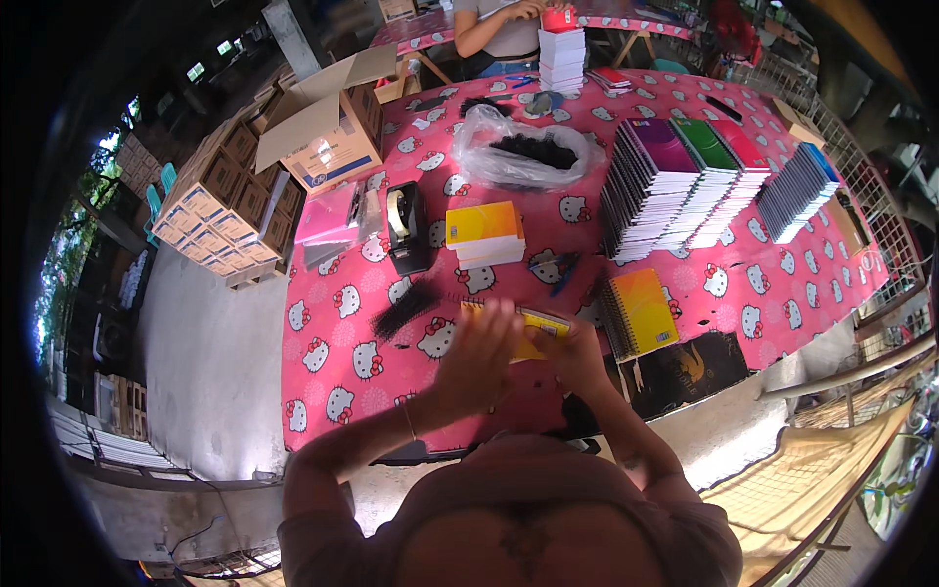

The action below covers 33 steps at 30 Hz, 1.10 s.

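Note:
A small yellow notebook [541,321] is held just above the near part of the table. My right hand [575,354] grips its right end. My left hand [479,354] lies across its left part with the fingers stretched out, slightly blurred. A thin dark wire coil [458,297] sticks out past the notebook's left end, and my left fingers hide part of the binding edge. To the right lies a yellow spiral-bound notebook [646,311]. Beyond my hands are blue-handled pliers [561,272] and a stack of yellow-covered pads [485,233]. Loose black coils [406,308] lie left of my left hand.
A pink patterned cloth [333,362] covers the table. Spiral notebooks [675,191] stand in tall stacks at right, near a blue-covered stack [797,191]. Beyond are a plastic bag of black coils [528,152], a tape dispenser [405,227] and cardboard boxes [328,142]. Across stands another person [499,34].

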Tool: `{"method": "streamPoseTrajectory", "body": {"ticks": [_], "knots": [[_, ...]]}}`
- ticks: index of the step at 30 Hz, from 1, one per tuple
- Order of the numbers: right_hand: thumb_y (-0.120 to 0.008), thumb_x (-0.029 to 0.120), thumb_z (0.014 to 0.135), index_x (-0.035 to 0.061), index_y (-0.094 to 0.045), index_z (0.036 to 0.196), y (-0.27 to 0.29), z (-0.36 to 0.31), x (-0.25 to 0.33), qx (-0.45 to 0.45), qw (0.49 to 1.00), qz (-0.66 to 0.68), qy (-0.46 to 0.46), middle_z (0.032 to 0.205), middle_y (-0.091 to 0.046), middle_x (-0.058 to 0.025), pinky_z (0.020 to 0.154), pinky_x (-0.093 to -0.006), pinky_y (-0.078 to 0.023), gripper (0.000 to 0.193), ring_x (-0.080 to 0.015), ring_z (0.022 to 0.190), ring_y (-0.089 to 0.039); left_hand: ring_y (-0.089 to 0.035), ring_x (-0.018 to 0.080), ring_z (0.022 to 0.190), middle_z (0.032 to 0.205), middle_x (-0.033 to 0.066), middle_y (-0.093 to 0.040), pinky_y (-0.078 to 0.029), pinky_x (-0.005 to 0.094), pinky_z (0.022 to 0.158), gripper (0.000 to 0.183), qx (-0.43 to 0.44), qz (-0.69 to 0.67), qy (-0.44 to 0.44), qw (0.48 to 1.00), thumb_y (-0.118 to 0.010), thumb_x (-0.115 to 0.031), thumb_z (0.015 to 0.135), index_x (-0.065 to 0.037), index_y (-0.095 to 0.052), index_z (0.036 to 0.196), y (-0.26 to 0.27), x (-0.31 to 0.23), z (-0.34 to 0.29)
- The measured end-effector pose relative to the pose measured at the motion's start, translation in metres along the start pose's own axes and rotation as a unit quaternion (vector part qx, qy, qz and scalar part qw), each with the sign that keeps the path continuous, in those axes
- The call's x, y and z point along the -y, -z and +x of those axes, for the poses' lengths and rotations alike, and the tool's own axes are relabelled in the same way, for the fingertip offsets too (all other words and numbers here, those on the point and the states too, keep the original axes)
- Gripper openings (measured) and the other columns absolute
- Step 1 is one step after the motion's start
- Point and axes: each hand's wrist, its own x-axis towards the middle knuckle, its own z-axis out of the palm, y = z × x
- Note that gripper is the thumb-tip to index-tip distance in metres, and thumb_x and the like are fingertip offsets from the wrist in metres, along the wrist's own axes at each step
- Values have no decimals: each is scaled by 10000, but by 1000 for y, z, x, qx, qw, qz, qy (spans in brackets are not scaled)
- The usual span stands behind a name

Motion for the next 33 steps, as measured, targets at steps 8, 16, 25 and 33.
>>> {"method": "streamPoseTrajectory", "body": {"ticks": [8,16,25,33], "knots": [[-666,104,921,3,-638,1246,-2,6,1,-11,1000,4,19,1066,-721,-98,849,-284,-523,341,-107,977,-643,-312,450,1434,1501,320,-350,-183,616,1158,779,-52,-6,-7,999,-477,-533,959,97,-393,1411,0,7,16],[-686,108,894,22,-588,1306,3,8,-4,-27,999,-17,43,1090,-715,-159,842,-325,-536,432,-188,993,-704,-345,362,1440,1506,246,-394,-179,579,1167,786,-44,-30,-32,998,-444,-561,967,61,-393,1445,-3,-4,16],[-700,93,867,84,-489,1422,11,10,-30,-71,986,-93,120,1059,-710,-164,821,-367,-542,593,-308,1011,-711,-461,352,1331,1397,229,-500,-246,540,1136,583,-96,-121,-16,988,-537,-373,976,21,-456,1398,25,-7,47],[-681,16,854,150,-237,1568,18,-13,-6,-51,992,-74,93,1116,-686,-186,866,-369,-527,852,-347,1045,-689,-635,242,880,915,42,-649,-406,447,961,274,-178,-234,-1,956,-692,-250,888,-62,-656,1084,43,7,88]]}}
